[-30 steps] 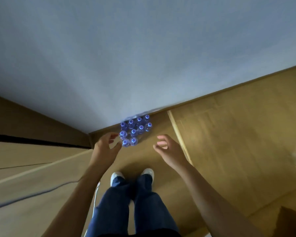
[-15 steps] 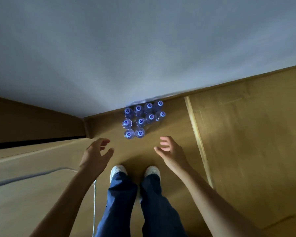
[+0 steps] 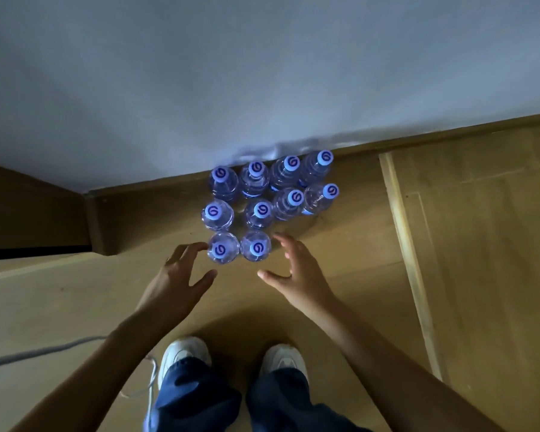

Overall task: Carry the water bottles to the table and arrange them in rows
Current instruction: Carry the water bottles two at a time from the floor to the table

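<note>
Clear plastic water bottles (image 3: 264,202) with pale blue caps stand upright in a tight cluster on the wooden floor (image 3: 480,260), against the base of the grey wall (image 3: 262,73). Ten caps are countable: four along the wall, four in the middle row, two nearest the person. No table is in view, so the carry has not begun.

The left hand (image 3: 176,283) hovers with fingers spread wide and holds nothing; its fingertips lie just beside the near left bottle (image 3: 222,248). The right hand (image 3: 296,269) is likewise spread wide and empty, just beside the near right bottle (image 3: 256,247). Contact with either bottle appears absent, though the dim light makes this uncertain.

Recommended procedure for the pick-up:
- Take the two nearest bottles first; they are free on the near side.
- Close each hand round the body below the shoulder, not the cap.
- Lift straight up to avoid toppling the middle row, which stands close behind.
- Keep each bottle upright during the carry.

Wood planks cover the floor, with a lighter strip (image 3: 409,260) running away at the right. A brown skirting board (image 3: 418,137) lines the wall. A pale cable (image 3: 38,353) lies on the floor at the left, near the white shoes (image 3: 186,353); step over it when turning away.
</note>
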The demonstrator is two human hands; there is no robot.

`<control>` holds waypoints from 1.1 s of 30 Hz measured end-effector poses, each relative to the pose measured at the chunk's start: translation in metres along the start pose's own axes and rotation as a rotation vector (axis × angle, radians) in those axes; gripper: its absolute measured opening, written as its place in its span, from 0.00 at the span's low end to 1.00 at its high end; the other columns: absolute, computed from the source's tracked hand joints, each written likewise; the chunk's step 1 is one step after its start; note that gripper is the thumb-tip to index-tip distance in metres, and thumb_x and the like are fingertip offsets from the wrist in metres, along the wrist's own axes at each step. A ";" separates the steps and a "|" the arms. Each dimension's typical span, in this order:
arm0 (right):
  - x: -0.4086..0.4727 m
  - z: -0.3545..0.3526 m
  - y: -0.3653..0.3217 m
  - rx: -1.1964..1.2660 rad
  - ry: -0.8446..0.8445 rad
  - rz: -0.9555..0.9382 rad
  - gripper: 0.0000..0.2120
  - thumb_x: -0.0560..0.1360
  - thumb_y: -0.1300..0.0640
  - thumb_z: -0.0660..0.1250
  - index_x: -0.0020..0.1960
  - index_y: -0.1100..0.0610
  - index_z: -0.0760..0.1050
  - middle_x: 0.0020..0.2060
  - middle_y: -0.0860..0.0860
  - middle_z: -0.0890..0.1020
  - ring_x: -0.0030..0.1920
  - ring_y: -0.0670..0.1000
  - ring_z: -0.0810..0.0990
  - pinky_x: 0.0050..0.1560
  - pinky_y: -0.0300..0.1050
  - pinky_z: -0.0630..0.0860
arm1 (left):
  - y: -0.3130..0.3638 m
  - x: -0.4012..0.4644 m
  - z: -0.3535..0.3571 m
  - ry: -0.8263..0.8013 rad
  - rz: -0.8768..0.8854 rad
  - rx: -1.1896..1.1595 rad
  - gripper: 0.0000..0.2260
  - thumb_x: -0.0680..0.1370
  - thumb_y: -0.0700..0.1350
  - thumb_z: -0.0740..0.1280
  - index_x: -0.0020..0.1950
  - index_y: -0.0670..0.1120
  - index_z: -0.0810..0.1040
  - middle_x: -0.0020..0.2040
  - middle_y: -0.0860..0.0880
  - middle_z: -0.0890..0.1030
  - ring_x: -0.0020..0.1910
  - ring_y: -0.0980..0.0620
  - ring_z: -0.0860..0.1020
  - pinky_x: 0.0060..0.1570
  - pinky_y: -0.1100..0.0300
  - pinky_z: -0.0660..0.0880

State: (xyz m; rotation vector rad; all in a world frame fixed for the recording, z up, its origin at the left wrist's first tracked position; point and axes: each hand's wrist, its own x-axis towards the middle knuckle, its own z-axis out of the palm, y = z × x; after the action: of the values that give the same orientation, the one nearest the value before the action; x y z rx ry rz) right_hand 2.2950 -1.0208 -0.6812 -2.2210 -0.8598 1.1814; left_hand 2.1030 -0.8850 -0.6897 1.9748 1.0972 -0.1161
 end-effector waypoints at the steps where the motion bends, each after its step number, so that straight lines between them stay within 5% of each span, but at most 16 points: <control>1: 0.012 0.008 0.013 -0.035 -0.021 -0.042 0.35 0.73 0.50 0.75 0.75 0.48 0.63 0.69 0.49 0.70 0.67 0.49 0.71 0.66 0.46 0.71 | -0.010 0.011 0.012 0.006 0.061 0.022 0.23 0.73 0.46 0.75 0.66 0.47 0.73 0.63 0.47 0.76 0.60 0.45 0.76 0.53 0.56 0.70; 9: 0.077 0.059 0.074 -0.109 0.048 -0.348 0.36 0.69 0.45 0.77 0.73 0.46 0.67 0.67 0.48 0.69 0.64 0.46 0.75 0.61 0.41 0.76 | -0.063 0.061 0.072 0.132 0.300 0.001 0.33 0.65 0.62 0.77 0.67 0.52 0.73 0.60 0.51 0.72 0.59 0.54 0.67 0.54 0.56 0.69; 14: 0.083 0.075 0.084 0.031 0.176 -0.426 0.34 0.66 0.48 0.80 0.69 0.51 0.72 0.62 0.47 0.68 0.60 0.37 0.73 0.57 0.29 0.74 | -0.071 0.063 0.094 0.223 0.249 -0.163 0.29 0.66 0.59 0.78 0.64 0.57 0.72 0.59 0.60 0.68 0.57 0.58 0.74 0.54 0.73 0.68; 16: 0.083 0.076 0.082 0.044 0.210 -0.430 0.32 0.66 0.48 0.80 0.68 0.52 0.74 0.60 0.47 0.70 0.60 0.40 0.75 0.56 0.34 0.76 | -0.068 0.063 0.098 0.256 0.251 -0.166 0.26 0.67 0.59 0.73 0.63 0.57 0.72 0.59 0.65 0.67 0.58 0.59 0.73 0.55 0.76 0.66; 19: 0.083 0.074 0.078 0.039 0.232 -0.439 0.31 0.66 0.49 0.80 0.66 0.53 0.75 0.59 0.50 0.74 0.57 0.49 0.80 0.54 0.41 0.79 | -0.066 0.064 0.098 0.279 0.282 -0.126 0.26 0.67 0.56 0.74 0.63 0.56 0.72 0.55 0.64 0.66 0.58 0.54 0.71 0.55 0.68 0.67; 24: 0.075 0.070 0.074 0.082 0.227 -0.421 0.29 0.66 0.48 0.80 0.64 0.53 0.76 0.56 0.46 0.76 0.56 0.46 0.80 0.53 0.35 0.75 | -0.059 0.064 0.088 0.262 0.285 -0.170 0.25 0.65 0.52 0.76 0.60 0.55 0.74 0.53 0.63 0.68 0.54 0.52 0.72 0.50 0.61 0.70; 28: 0.063 0.063 0.070 0.129 0.234 -0.411 0.30 0.64 0.47 0.81 0.61 0.43 0.71 0.53 0.44 0.79 0.54 0.43 0.79 0.52 0.32 0.74 | -0.050 0.058 0.077 0.255 0.315 -0.225 0.25 0.64 0.53 0.77 0.58 0.56 0.74 0.54 0.64 0.69 0.54 0.50 0.72 0.49 0.57 0.72; 33: 0.037 0.039 0.046 0.206 0.225 -0.351 0.31 0.62 0.46 0.82 0.59 0.46 0.71 0.51 0.41 0.81 0.53 0.44 0.81 0.50 0.39 0.77 | -0.017 0.041 0.040 0.211 0.373 -0.168 0.25 0.65 0.56 0.75 0.58 0.50 0.75 0.51 0.60 0.71 0.52 0.48 0.73 0.50 0.56 0.71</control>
State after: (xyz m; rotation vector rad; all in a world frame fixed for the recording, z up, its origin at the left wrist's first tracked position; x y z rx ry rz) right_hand 2.2920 -1.0214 -0.7523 -1.8966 -0.9397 0.7999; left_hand 2.1276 -0.8827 -0.7442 2.0329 0.8177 0.3781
